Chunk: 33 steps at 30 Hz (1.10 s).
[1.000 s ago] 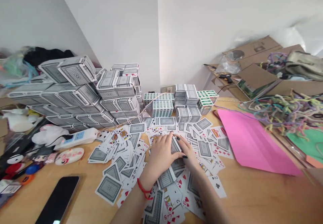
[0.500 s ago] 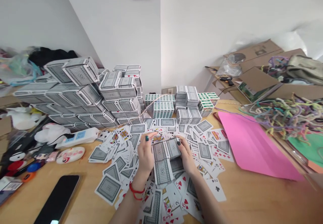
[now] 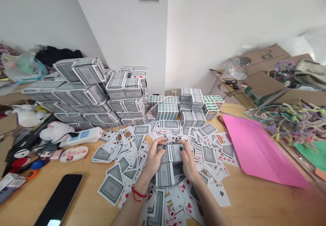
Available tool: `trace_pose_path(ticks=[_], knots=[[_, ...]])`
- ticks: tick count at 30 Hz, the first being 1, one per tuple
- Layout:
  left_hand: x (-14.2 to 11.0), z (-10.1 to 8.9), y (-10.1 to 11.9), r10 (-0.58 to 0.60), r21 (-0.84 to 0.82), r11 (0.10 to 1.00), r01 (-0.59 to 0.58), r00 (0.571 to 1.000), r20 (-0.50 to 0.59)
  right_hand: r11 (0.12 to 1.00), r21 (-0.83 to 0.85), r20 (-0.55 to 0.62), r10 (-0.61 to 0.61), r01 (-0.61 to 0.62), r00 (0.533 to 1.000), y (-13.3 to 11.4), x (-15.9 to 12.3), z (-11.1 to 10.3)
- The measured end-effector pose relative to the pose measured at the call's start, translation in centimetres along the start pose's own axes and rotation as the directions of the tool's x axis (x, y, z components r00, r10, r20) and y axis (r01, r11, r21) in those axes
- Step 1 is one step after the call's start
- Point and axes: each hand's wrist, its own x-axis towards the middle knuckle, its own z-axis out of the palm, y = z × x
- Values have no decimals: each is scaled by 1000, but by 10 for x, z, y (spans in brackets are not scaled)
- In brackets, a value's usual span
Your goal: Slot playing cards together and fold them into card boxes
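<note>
Between my two hands is a block built of folded playing cards (image 3: 165, 174), with grey patterned backs facing up. My left hand (image 3: 156, 156) grips its far left side, thumb on top and fingers over the back edge. From the right, my right hand (image 3: 187, 159) closes on the far right part, its thumb also on top. At the near right the block has a notch. Loose playing cards (image 3: 111, 189), some face up and some face down, lie spread under and around it. My fingertips behind the block are partly hidden.
Stacked card blocks (image 3: 88, 71) rise at the back left. Smaller card blocks (image 3: 193, 117) and green-white card boxes (image 3: 167, 111) stand behind the loose cards. A phone (image 3: 61, 198), a power strip (image 3: 84, 136), a pink sheet (image 3: 257, 148) and tangled coloured pipe cleaners (image 3: 287, 117) surround them.
My left thumb has come down onto the block's top, and its fingers now wrap the far edge. My right fingers have curled further over the back. The whole view has shifted slightly.
</note>
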Motion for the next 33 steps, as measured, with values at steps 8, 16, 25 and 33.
trace_pose_path(ticks=[8,16,25,33], knots=[[17,-17,17,120,246,954,-172,969,214,968,-166,138,-163,185,977,-10,4,8],[12,-8,20,164,630,696,-345,930,328,674,-685,256,-132,276,958,-25,2,19],[7,-13,19,79,471,875,-110,993,85,644,-701,329,-88,306,940,-41,10,16],[-69,-26,25,-139,370,921,118,990,31,648,-734,224,-52,203,973,-30,6,16]])
